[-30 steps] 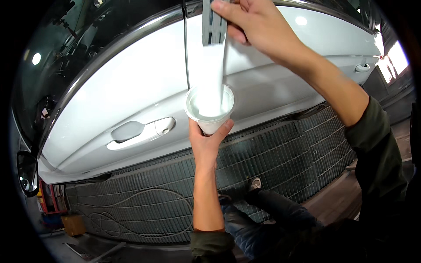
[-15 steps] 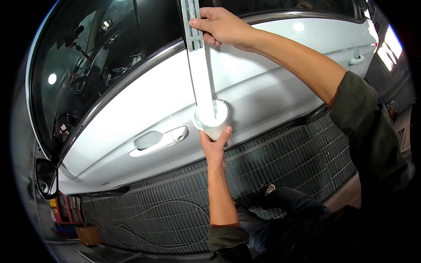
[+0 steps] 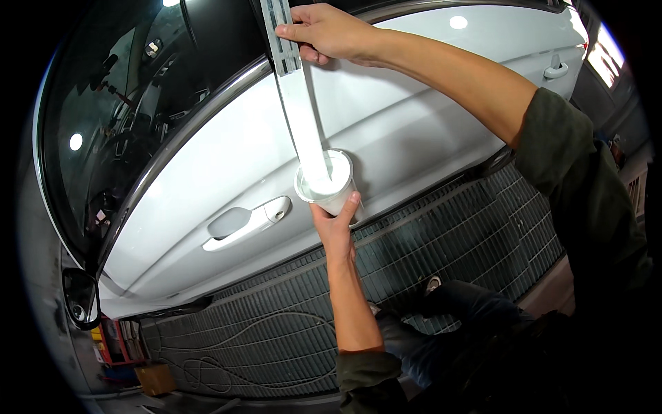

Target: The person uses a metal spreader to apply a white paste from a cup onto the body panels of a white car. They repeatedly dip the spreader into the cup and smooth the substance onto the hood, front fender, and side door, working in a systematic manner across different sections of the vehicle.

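Note:
My left hand is wrapped round the lower part of a whitish plastic cup, its thumb up the right side. White, paint-like liquid shows inside the cup. A long flat mixing stick stands in it, leaning to the left. Grey and slotted at the top, the stick is coated white lower down, and its bottom end is hidden in the liquid. My right hand pinches the grey upper part between thumb and fingers. Both hands and the cup are in front of a white car door.
The door handle lies just left of the cup. A side mirror sticks out at the far left. Below is a floor grating with a hose across it. A cardboard box stands at lower left.
The whole view has shifted slightly. The stick's upper end and my right hand have moved left, so the stick leans more. My left hand still holds the cup.

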### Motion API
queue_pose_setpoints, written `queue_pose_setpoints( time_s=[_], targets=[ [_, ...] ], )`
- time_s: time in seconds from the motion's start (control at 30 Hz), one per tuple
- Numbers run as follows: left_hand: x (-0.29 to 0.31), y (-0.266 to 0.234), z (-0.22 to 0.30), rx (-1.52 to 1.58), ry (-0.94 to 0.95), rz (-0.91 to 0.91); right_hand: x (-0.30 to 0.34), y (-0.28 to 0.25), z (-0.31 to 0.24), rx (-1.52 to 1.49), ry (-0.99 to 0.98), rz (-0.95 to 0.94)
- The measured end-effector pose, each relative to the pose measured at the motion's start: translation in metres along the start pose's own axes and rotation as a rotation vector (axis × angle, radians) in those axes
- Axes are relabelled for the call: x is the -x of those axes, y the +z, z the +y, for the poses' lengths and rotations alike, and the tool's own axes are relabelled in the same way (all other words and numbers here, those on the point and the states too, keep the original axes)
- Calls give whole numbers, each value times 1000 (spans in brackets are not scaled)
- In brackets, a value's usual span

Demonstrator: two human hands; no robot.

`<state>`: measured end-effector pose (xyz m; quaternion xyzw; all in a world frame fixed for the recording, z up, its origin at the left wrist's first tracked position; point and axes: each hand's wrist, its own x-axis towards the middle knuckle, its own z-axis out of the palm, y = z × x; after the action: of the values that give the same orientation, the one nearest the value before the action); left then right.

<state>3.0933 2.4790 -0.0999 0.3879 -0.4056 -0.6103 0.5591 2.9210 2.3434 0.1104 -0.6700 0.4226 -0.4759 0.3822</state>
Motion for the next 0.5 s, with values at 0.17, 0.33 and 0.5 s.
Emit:
queue_pose_setpoints(
  time_s=[0.17, 0.33, 0.5],
  targets=[
    [1, -5, 2, -8, -8, 29, 10, 10, -13, 93, 0, 36],
    [-1, -4, 3, -12, -25, 40, 39, 14, -14, 247, -191, -22],
    [0, 3, 3, -23, 6, 2, 103, 42, 34, 313, -178, -172]
  ],
)
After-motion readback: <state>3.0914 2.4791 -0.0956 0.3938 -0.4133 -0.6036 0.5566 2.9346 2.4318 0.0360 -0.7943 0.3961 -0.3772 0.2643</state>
